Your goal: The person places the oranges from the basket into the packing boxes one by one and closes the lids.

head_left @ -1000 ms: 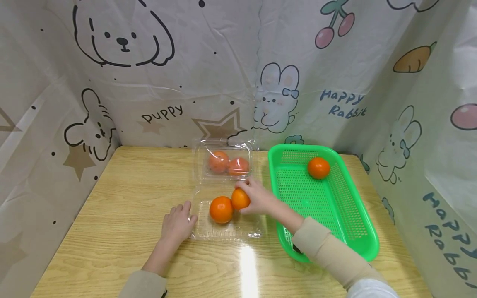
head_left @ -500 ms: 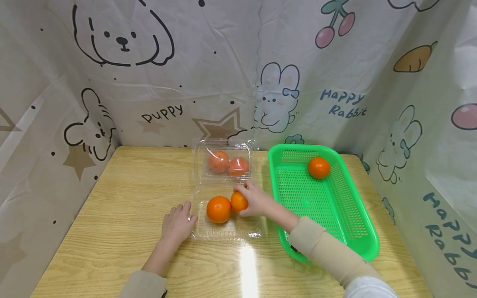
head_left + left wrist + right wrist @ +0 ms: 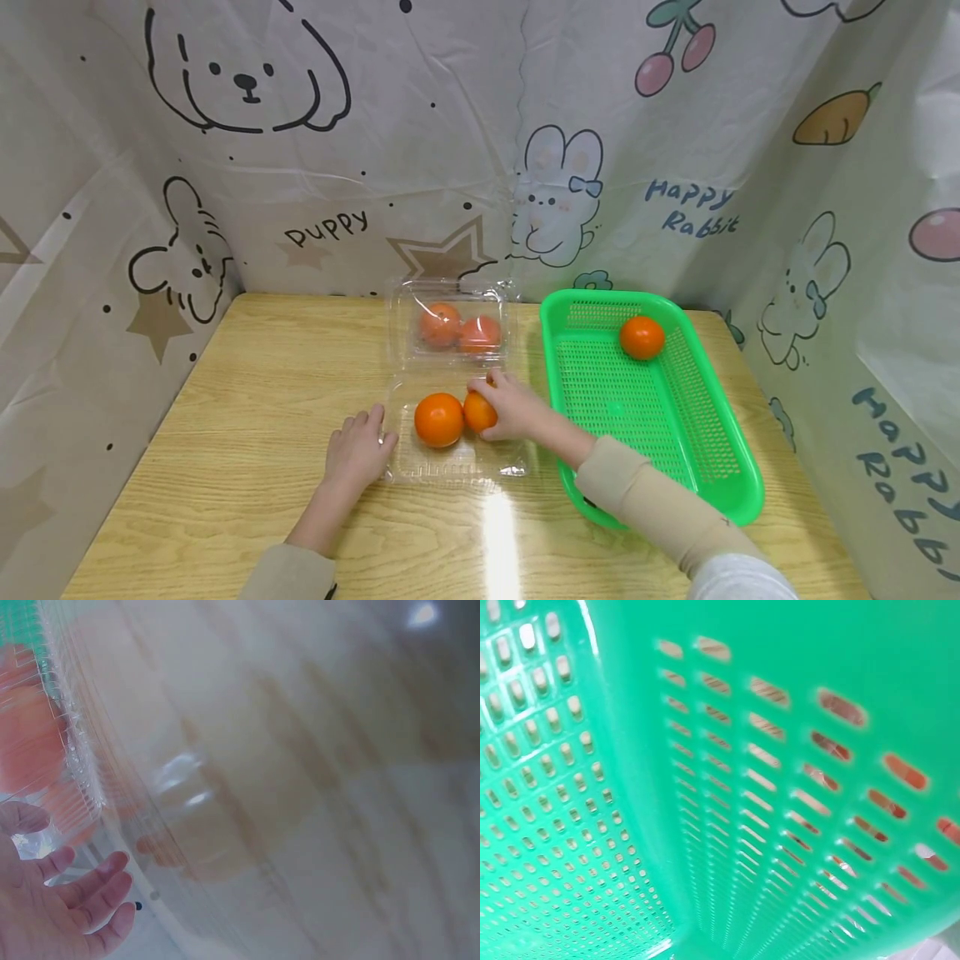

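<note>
An orange (image 3: 477, 413) is gripped by my right hand (image 3: 519, 408), thumb and fingers around its right side. It sits in the front half of an opened clear plastic clamshell box (image 3: 457, 473), right beside a second orange (image 3: 438, 420). My left hand (image 3: 357, 450) rests at the box's left edge, thumb toward the rim. In the left wrist view, the left hand's fingers (image 3: 97, 892) are loosely bent beside the clear plastic, with nothing held. The green basket's wall fills the right wrist view and hides the right hand there.
Two more orange fruits (image 3: 439, 325) show through the clear plastic of the box's back half. To the right stands a green perforated basket (image 3: 551, 367) with one orange (image 3: 642, 337) in its far part. A printed curtain (image 3: 442, 150) surrounds the wooden table (image 3: 262, 367).
My right hand has moved slightly left and toward me with its orange. The neighbouring orange has shifted a little to the left. My left hand has stayed in place.
</note>
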{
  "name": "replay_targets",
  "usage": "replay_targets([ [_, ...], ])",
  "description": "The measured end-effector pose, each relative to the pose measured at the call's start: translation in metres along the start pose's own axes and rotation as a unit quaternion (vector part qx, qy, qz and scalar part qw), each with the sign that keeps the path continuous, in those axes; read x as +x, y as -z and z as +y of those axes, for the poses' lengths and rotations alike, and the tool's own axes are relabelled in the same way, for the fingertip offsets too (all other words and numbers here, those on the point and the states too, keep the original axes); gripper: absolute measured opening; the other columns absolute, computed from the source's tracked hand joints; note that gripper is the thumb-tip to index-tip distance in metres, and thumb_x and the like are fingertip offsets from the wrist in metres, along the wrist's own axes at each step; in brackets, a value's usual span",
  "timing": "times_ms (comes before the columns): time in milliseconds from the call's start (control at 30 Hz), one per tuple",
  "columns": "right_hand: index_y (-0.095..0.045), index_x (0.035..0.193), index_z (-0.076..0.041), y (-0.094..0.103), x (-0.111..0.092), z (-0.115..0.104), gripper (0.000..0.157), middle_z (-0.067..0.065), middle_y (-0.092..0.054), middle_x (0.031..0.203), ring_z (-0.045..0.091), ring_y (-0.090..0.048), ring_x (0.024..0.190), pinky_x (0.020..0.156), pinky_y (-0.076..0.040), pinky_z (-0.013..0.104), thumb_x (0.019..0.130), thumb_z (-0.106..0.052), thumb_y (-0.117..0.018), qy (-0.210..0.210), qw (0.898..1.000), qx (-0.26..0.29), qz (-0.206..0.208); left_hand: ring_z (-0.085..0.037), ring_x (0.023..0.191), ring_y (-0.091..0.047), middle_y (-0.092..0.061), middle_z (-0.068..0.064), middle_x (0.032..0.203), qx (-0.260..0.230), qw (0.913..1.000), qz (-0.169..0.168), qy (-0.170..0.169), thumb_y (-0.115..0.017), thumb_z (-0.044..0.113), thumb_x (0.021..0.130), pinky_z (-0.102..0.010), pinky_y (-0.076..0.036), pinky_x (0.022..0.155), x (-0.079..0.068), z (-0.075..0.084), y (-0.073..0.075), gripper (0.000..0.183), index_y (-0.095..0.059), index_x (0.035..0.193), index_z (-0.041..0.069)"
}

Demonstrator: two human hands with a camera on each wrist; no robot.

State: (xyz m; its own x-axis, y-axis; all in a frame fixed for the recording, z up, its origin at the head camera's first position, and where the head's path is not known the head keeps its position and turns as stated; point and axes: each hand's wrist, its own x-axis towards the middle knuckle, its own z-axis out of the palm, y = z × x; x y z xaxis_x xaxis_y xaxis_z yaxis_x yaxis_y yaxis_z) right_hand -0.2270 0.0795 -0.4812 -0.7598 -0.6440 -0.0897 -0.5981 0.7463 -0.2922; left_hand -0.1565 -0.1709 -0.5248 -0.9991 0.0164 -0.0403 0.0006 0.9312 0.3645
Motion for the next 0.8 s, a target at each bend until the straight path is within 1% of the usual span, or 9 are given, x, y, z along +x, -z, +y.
replay_targets([
  [333,-0.046,0.125,-0.019,-0.0039,-0.0011,-0.0003,0.066,0.011,-0.041,0.117,0.026,-0.047,0.101,0.079,-0.047,0.037,0.067,-0.027,-0.077,0.004,1.0,-0.007,-0.005,-0.031,0.084,-0.05,-0.053,-0.01,0.088,-0.001,1.0,-0.004,0.001,-0.049,0.032,0.087,-0.045,-0.04,0.067,0.0002,0.0003,0.0,0.031,-0.047,0.106,0.007],
  [567,-0.045,0.127,-0.018,-0.0034,-0.0021,0.0003,0.067,0.012,-0.04,0.12,0.027,-0.047,0.102,0.081,-0.047,0.038,0.069,-0.03,-0.077,0.014,1.0,-0.023,-0.006,-0.032,0.086,-0.051,-0.054,-0.011,0.09,0.001,1.0,-0.004,0.001,-0.049,0.032,0.087,-0.047,-0.04,0.069,0.0007,0.0003,-0.0002,0.033,-0.047,0.108,0.007],
  [800,-0.044,0.13,-0.017,-0.0011,-0.0037,0.0013,0.07,0.014,-0.039,0.125,0.03,-0.046,0.107,0.087,-0.045,0.041,0.07,-0.032,-0.077,0.026,0.999,-0.028,-0.014,-0.032,0.086,-0.051,-0.053,-0.011,0.089,0.001,1.0,-0.004,0.001,-0.049,0.032,0.087,-0.046,-0.04,0.069,0.0008,-0.0003,-0.0008,0.033,-0.046,0.108,0.007],
])
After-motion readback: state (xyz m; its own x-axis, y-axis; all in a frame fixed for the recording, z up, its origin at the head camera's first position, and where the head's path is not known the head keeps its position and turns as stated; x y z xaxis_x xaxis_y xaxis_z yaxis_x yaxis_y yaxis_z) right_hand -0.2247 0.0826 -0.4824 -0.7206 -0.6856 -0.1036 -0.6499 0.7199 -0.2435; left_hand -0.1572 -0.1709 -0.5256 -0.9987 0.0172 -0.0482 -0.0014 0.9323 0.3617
